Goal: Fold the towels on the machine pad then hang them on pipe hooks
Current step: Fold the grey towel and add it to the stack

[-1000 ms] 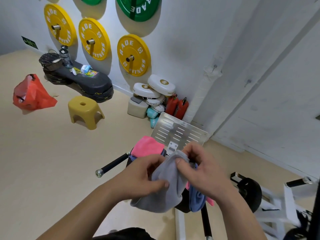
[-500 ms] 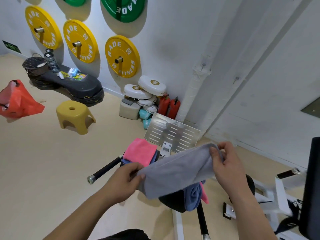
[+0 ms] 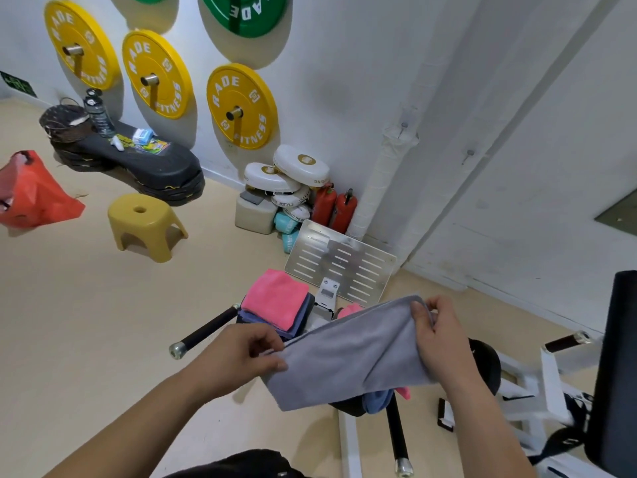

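Note:
A grey towel [image 3: 348, 360] is stretched flat between my two hands above the machine. My left hand [image 3: 241, 353] pinches its left end and my right hand [image 3: 437, 336] grips its right end. Behind it, a folded pink towel [image 3: 275, 296] lies on top of a folded blue one [image 3: 300, 322] on a black pad. Under the grey towel, a blue towel [image 3: 377, 400] and a pink one [image 3: 404, 392] hang over another black pad [image 3: 487, 362], mostly hidden. A white wrapped pipe [image 3: 379, 181] with small hooks runs up the wall.
A slotted metal footplate [image 3: 341, 262] stands behind the pads. Black handles [image 3: 203, 331] stick out left and down. A yellow stool [image 3: 144, 224], red bag [image 3: 32, 194], stacked black steps [image 3: 138, 163], white pads and red extinguishers [image 3: 334, 208] line the floor. A black backrest [image 3: 617, 367] is at right.
My hands have pulled apart, spreading the bunched grey towel into a flat stretched strip. The view has swung slightly left and nearer to the pads.

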{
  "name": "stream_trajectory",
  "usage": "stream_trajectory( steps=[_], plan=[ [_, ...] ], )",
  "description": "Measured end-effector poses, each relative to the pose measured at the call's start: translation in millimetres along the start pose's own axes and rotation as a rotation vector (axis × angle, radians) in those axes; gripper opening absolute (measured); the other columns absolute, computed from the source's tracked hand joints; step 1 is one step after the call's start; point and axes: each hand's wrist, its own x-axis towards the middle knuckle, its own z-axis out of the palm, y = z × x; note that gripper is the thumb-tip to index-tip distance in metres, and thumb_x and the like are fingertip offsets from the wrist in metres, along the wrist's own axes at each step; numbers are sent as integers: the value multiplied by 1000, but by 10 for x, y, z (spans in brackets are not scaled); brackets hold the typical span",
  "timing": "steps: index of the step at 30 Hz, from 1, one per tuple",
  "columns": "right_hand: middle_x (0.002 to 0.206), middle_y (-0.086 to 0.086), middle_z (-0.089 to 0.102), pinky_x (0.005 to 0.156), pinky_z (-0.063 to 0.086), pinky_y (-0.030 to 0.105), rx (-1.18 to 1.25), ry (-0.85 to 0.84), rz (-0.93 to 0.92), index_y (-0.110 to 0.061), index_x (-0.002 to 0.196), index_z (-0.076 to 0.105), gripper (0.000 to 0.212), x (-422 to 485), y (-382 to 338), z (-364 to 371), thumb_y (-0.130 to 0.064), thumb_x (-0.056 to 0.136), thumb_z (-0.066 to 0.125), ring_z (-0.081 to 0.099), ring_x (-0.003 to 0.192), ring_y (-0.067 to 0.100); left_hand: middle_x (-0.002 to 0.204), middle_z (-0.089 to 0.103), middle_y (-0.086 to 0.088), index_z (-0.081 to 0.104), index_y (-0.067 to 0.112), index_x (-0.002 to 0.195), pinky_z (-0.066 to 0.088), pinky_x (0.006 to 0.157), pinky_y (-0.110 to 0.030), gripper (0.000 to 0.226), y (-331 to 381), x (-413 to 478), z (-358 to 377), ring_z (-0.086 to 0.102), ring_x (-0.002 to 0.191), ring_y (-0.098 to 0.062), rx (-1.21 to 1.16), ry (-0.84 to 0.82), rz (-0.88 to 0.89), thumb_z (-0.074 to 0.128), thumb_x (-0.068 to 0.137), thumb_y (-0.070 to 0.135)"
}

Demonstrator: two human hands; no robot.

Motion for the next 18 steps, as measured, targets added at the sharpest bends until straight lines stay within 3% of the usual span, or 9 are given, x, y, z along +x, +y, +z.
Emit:
stream_trajectory(
  steps=[3, 6, 9, 11, 13, 18],
  plan=[
    [88, 4, 64, 70, 48, 39, -34, -19, -13, -19, 105, 49, 24, 40, -41, -6, -44, 105, 47, 62, 80, 19, 85, 73, 9, 77, 32, 86, 56, 72, -38, 21, -27, -19, 71, 65, 77, -13, 55, -58, -23, 89, 69, 36],
    [89, -1, 64, 68, 45, 37, -90, -40, -21, -21, 107, 49, 25, 60, -86, -20, -46, 105, 47, 61, 81, 15, 78, 72, 9, 75, 28, 76, 56, 68, -37, 14, -47, -21, 100, 65, 71, -13, 30, -13, -67, 88, 71, 32],
    [89, 0, 62, 64, 42, 33, -69, -15, -41, -19, 107, 49, 23, 53, -102, -81, -41, 106, 48, 58, 81, 13, 80, 77, -2, 77, 17, 76, 60, 72, -34, 12, -62, -66, 54, 69, 73, -16, -283, 70, -138, 89, 77, 18],
    [90, 2, 61, 64, 42, 32, -42, -16, -29, -18, 107, 49, 23, 34, -89, -110, -41, 105, 48, 57, 82, 13, 86, 76, -22, 74, 3, 82, 64, 80, -46, 12, -76, -89, -5, 72, 78, -29, -544, 130, -193, 85, 81, 6],
    [91, 3, 61, 67, 43, 34, -27, -45, 6, -20, 105, 49, 23, 15, -39, -96, -43, 105, 48, 59, 83, 17, 89, 73, -31, 68, -5, 84, 64, 80, -53, 15, -84, -81, -44, 71, 79, -35, -621, 161, -210, 81, 84, 2],
    [83, 8, 57, 71, 45, 38, 120, -85, 128, -16, 94, 53, 31, -66, 69, -6, -46, 104, 51, 53, 76, 22, 92, 70, -26, 68, 7, 95, 60, 69, -29, 10, -55, -20, -44, 67, 73, -17, -458, 226, -189, 75, 89, 3]
  ],
)
